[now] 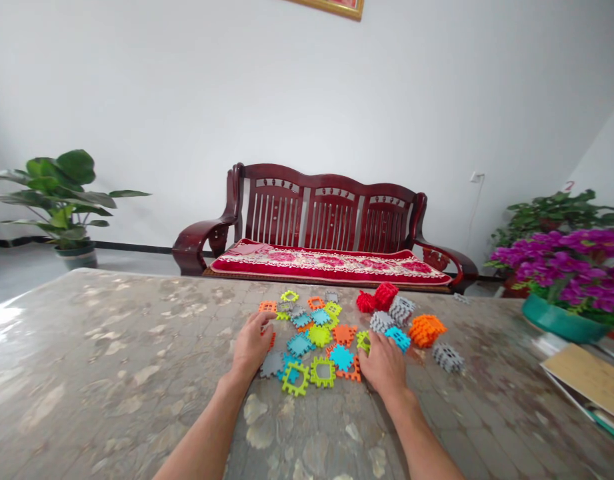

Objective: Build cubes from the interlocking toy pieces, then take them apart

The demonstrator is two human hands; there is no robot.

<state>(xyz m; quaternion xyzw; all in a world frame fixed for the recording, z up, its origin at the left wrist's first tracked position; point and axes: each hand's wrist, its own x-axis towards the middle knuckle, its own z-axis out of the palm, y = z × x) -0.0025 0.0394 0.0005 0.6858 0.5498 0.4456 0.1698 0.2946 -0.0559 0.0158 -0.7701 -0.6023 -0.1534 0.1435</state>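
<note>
Several flat plastic building tiles (319, 337) in orange, blue, green and grey lie scattered on a marbled table (111, 360). My left hand (251, 347) rests at the pile's left edge, fingers curled over an orange piece. My right hand (383, 363) lies at the pile's right side, fingers bent on a green tile and a blue one. Assembled cubes stand behind: a red cube (385, 296), two grey cubes (401, 309), an orange cube (425, 330) and another grey cube (447, 357).
A potted purple-flowered plant (567, 280) stands at the table's right, with books and a board (587, 380) beside it. Beyond the table are a dark wooden bench (327, 227) with a red cushion and a leafy plant (61, 200) at left.
</note>
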